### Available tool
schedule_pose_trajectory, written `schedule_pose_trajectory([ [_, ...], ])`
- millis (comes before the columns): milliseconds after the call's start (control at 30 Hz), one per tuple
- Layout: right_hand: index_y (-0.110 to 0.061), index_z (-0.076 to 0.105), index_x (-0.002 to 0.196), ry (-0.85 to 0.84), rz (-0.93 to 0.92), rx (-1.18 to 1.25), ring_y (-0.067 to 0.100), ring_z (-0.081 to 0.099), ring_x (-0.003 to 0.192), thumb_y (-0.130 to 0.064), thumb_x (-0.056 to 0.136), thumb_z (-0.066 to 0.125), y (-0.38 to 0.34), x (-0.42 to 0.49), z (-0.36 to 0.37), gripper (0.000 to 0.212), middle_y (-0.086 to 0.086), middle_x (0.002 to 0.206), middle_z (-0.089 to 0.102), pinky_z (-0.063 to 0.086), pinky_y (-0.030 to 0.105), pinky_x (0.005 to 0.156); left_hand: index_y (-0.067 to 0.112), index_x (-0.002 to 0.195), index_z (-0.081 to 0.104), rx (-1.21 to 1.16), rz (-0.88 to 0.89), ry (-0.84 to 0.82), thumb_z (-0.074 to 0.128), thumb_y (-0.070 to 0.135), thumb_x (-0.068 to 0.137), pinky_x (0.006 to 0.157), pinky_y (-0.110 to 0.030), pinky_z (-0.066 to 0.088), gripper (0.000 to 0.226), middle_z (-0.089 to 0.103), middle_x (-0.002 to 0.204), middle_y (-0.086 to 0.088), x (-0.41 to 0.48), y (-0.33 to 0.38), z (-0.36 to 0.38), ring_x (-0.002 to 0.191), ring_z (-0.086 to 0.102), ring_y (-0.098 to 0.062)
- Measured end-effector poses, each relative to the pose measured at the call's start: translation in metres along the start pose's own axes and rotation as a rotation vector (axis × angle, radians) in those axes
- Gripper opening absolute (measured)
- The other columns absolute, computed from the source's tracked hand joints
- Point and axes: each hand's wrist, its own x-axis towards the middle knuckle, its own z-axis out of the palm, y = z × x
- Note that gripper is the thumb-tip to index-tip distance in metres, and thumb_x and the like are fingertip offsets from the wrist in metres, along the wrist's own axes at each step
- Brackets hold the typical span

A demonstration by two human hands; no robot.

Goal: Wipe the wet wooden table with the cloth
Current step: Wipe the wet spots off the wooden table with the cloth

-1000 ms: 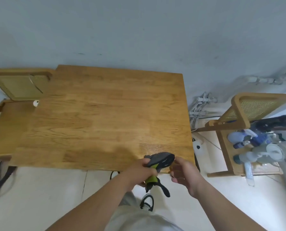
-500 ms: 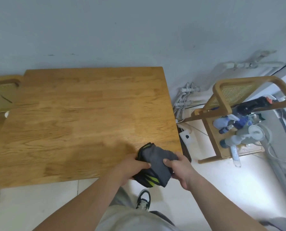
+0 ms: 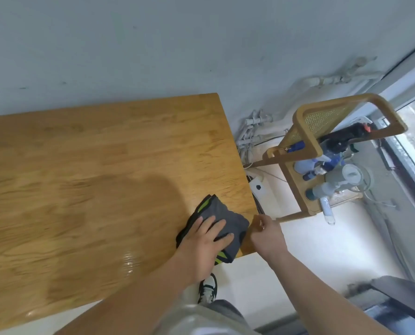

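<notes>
Left hand (image 3: pixel 203 245) flat, fingers spread, pressing folded grey cloth with lime stripes (image 3: pixel 222 222) onto near right corner of wet wooden worktop (image 3: pixel 92 177); right hand (image 3: pixel 267 234) loosely curled, empty, just beside. Earlier gripped by both.

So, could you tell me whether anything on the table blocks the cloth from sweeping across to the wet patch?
Nothing visible does. The left hand presses flat on the folded grey cloth near the wooden table's right corner, and the bare top runs unbroken to the glistening wet patch just left of it.
</notes>
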Motion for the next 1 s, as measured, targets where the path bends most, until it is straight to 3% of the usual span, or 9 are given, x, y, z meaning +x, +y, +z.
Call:
schedule_pose_trajectory([
  [100, -0.004, 0.057, 0.137, -0.082, 0.089, 0.035, 0.032, 0.059, 0.109, -0.008, 0.095, 0.056, -0.002, -0.004, -0.008, 0.043, 0.016, 0.131, 0.063, 0.052, 0.043, 0.098, 0.041, 0.145, 0.049, 0.157, 0.182, -0.080, 0.069, 0.038, 0.091, 0.123, -0.052, 0.023, 0.057, 0.044, 0.157, -0.004, 0.021, -0.033, 0.006, 0.144, 0.039, -0.035],
  [167, -0.005, 0.055, 0.143, -0.109, 0.114, 0.037, 0.034, 0.058, 0.126, -0.007, 0.094, 0.054, 0.002, 0.000, -0.013, 0.049, 0.012, 0.139, 0.063, 0.049, 0.044, 0.106, 0.042, 0.154, 0.036, 0.214, 0.183, -0.107, 0.054, 0.042, 0.102, 0.123, -0.053, 0.021, 0.055, 0.029, 0.165, -0.003, 0.036, -0.050, -0.006, 0.151, 0.024, -0.035],
  [267, -0.021, 0.051, 0.152, -0.149, 0.110, 0.102, 0.022, 0.058, 0.126, -0.008, 0.093, 0.052, 0.007, 0.005, -0.023, 0.060, -0.003, 0.139, 0.062, 0.050, 0.030, 0.102, 0.044, 0.160, 0.005, 0.217, -0.136, -0.129, 0.031, 0.043, 0.109, 0.125, -0.054, 0.005, 0.057, 0.002, 0.170, -0.002, 0.054, -0.053, -0.020, 0.154, 0.000, -0.035],
  [367, -0.024, 0.053, 0.150, -0.161, 0.088, 0.187, 0.011, 0.061, 0.104, -0.011, 0.095, 0.053, 0.014, 0.016, -0.034, 0.057, -0.008, 0.120, 0.064, 0.048, 0.019, 0.082, 0.043, 0.159, 0.005, 0.159, -0.435, -0.091, 0.036, 0.046, 0.105, 0.118, -0.054, 0.019, 0.062, 0.007, 0.167, -0.005, 0.078, -0.023, -0.028, 0.148, 0.010, -0.038],
  [467, -0.023, 0.060, 0.139, -0.237, 0.141, 0.294, 0.025, 0.065, 0.115, -0.029, 0.104, 0.051, 0.022, 0.034, -0.047, 0.037, 0.006, 0.131, 0.068, 0.050, 0.038, 0.101, 0.039, 0.158, 0.006, 0.070, -0.581, -0.105, 0.050, 0.040, 0.099, 0.108, -0.055, 0.031, 0.073, 0.009, 0.162, -0.005, 0.095, 0.026, -0.026, 0.141, 0.016, -0.042],
  [567, -0.019, 0.063, 0.118, -0.298, 0.179, 0.341, 0.028, 0.070, 0.106, -0.044, 0.109, 0.036, 0.027, 0.050, -0.058, 0.038, 0.010, 0.111, 0.075, 0.054, 0.049, 0.100, 0.036, 0.158, 0.015, 0.037, -0.461, -0.077, 0.058, 0.030, 0.095, 0.101, -0.055, 0.036, 0.076, 0.020, 0.158, -0.008, 0.089, 0.082, 0.005, 0.136, 0.025, -0.043],
  [800, -0.014, 0.066, 0.110, -0.318, 0.086, 0.148, 0.026, 0.068, 0.093, -0.036, 0.108, 0.041, 0.027, 0.061, -0.063, 0.034, 0.009, 0.102, 0.072, 0.057, 0.039, 0.082, 0.042, 0.152, 0.016, 0.127, -0.225, -0.105, 0.061, 0.027, 0.096, 0.100, -0.052, 0.035, 0.073, 0.018, 0.155, -0.003, 0.071, 0.095, 0.023, 0.133, 0.026, -0.038],
  [900, -0.009, 0.067, 0.104, -0.302, -0.035, 0.057, 0.024, 0.062, 0.078, -0.029, 0.105, 0.047, 0.014, 0.059, -0.056, 0.029, 0.008, 0.088, 0.067, 0.053, 0.034, 0.072, 0.047, 0.153, 0.016, 0.136, -0.405, -0.029, 0.048, 0.035, 0.104, 0.102, -0.050, 0.034, 0.061, 0.022, 0.157, 0.000, 0.058, 0.062, 0.011, 0.134, 0.026, -0.034],
  [1000, -0.017, 0.067, 0.103, -0.297, -0.119, -0.050, 0.028, 0.068, 0.094, -0.040, 0.096, 0.053, 0.013, 0.060, -0.044, 0.028, 0.005, 0.097, 0.071, 0.059, 0.048, 0.092, 0.050, 0.155, 0.018, 0.080, -0.732, 0.090, 0.036, 0.045, 0.106, 0.101, -0.047, 0.039, 0.053, 0.027, 0.156, 0.003, 0.026, 0.031, 0.012, 0.131, 0.030, -0.030],
])
